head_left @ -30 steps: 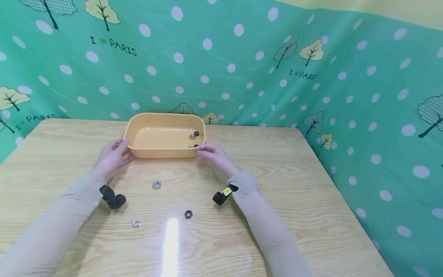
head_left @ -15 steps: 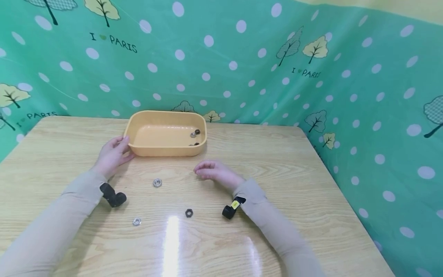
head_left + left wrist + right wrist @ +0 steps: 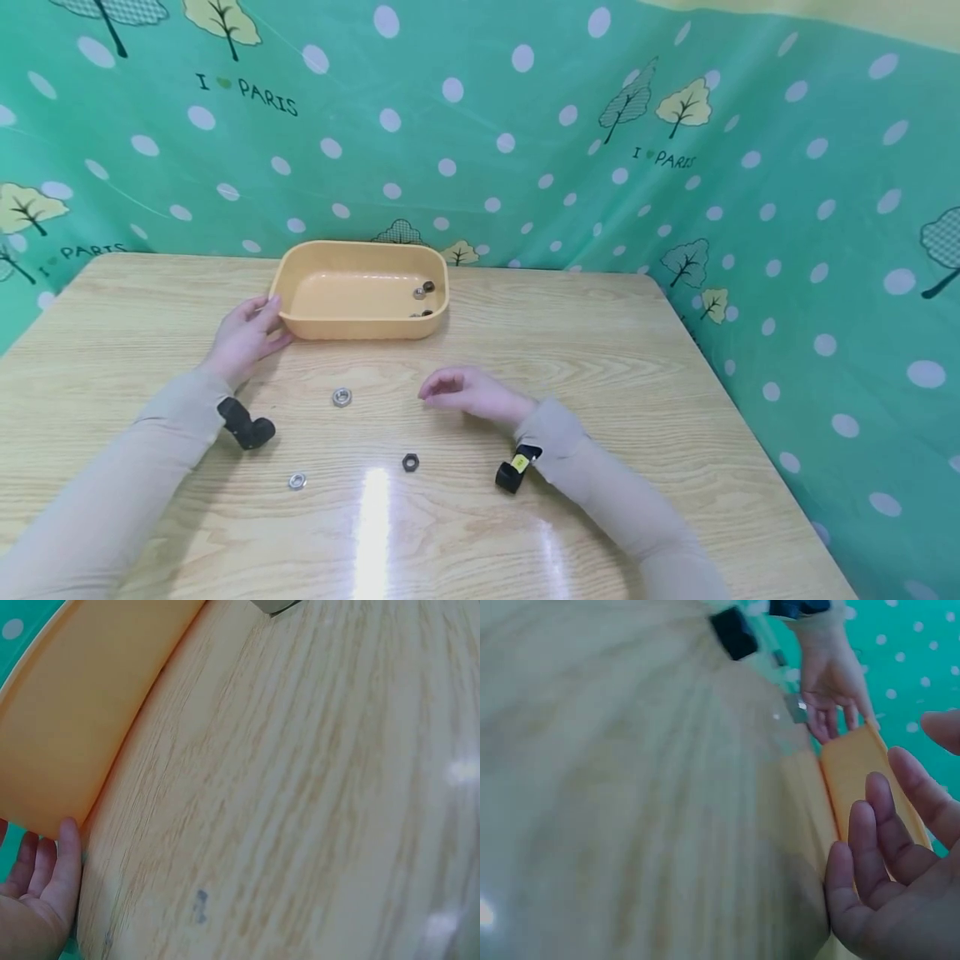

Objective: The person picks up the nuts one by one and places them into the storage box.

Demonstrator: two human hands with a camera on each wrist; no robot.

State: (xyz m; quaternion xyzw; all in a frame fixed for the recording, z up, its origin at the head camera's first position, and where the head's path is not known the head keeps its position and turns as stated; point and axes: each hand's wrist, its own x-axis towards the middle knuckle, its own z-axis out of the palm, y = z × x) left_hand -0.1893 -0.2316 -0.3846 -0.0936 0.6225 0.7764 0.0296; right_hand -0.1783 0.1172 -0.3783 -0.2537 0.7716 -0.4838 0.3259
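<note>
My left hand (image 3: 243, 337) rests against the front left corner of a yellow-orange plastic bin (image 3: 356, 329) at the back of the table. In the left wrist view its fairly straight fingers (image 3: 66, 851) touch the bin's end. My right hand (image 3: 474, 393) is over the table in front of the bin, fingers loosely bent and holding nothing. Inside the bin's right end lie several small nuts (image 3: 419, 293), dark and silver; the front wall partly hides some. Nearest the right hand on the table are a silver hex nut (image 3: 342, 397) and a black hex nut (image 3: 410, 462).
A smaller silver nut (image 3: 297, 481) lies toward the front left of the wooden table (image 3: 585, 350). A green dotted curtain (image 3: 465, 125) hangs behind and along the right side. Each wrist carries a black camera mount.
My right hand has let go of the bin's front right corner and drawn back toward the front of the table. The left hand has stayed at its corner.
</note>
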